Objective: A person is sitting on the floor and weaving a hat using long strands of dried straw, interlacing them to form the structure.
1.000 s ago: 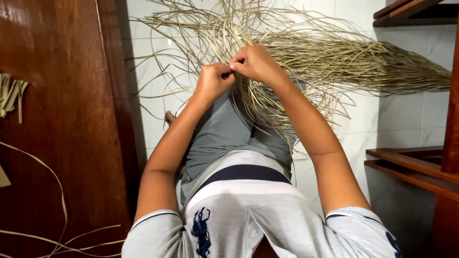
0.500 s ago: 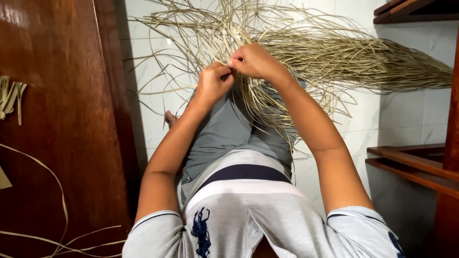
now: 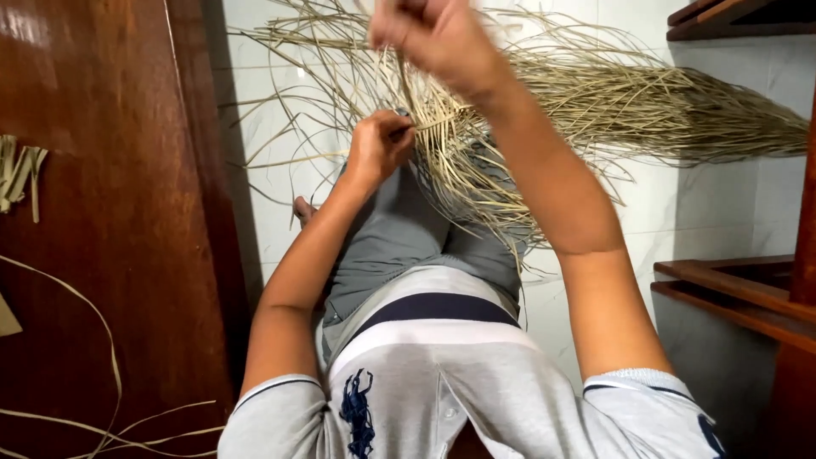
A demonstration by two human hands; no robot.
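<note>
— Where is the woven palm-strip work (image 3: 459, 161)?

— Middle of the frame, lying over the person's lap on the grey trousers (image 3: 399, 246), its loose strips fanning out toward the upper right across the white tiled floor (image 3: 680, 212).

— And the left hand (image 3: 378, 149)?

— At centre, just left of the weave, fingers curled and pinching a strip against its edge.

— The right hand (image 3: 433, 30)?

— Raised at the top centre, blurred, fingers closed around thin strips that run down into the weave.

— What else is around?

— A dark wooden door (image 3: 102, 212) fills the left side, with stray strips (image 3: 76, 340) at lower left. Wooden shelving (image 3: 739, 289) sits at the right edge.
</note>
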